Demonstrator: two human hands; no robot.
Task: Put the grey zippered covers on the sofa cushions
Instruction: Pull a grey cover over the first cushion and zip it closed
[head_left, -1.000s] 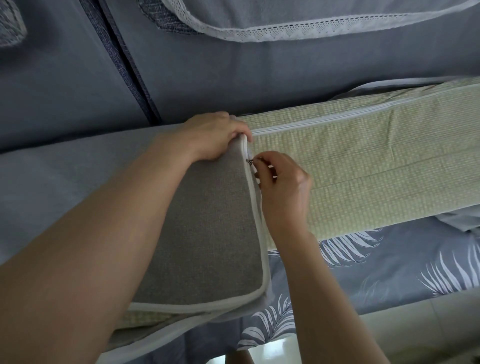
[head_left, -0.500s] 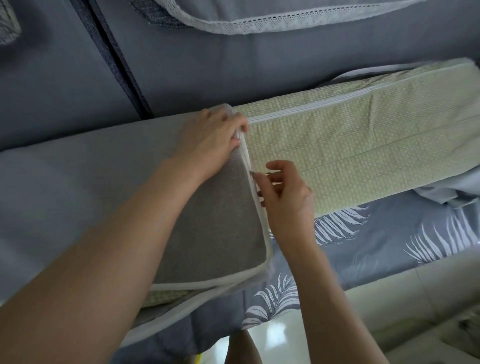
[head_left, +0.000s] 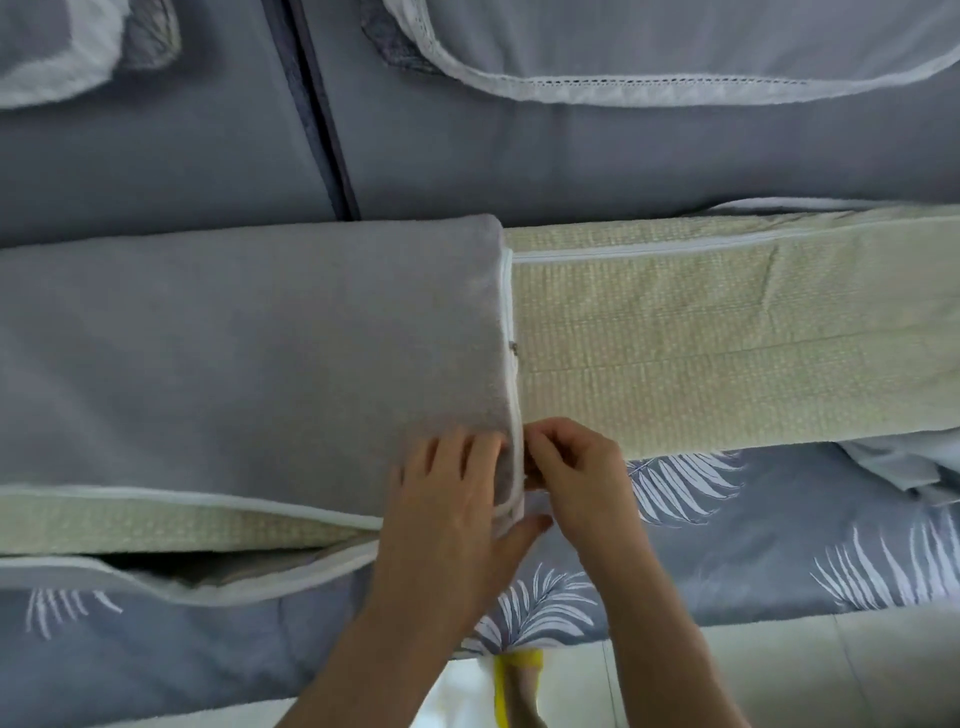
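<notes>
The grey cover (head_left: 260, 364) lies over the left cushion (head_left: 182, 525), whose green weave shows along the open near side. The left hand (head_left: 452, 499) clasps the cover's near right corner, fingers flat on top and thumb wrapped under the edge. The right hand (head_left: 576, 478) is just beside it, fingertips pinching the white piping (head_left: 514, 415). The zipper pull (head_left: 514, 347) sits farther up that edge. An uncovered green cushion (head_left: 727, 338) lies to the right, touching the cover's end. Both rest on a leaf-print sheet (head_left: 727, 519).
</notes>
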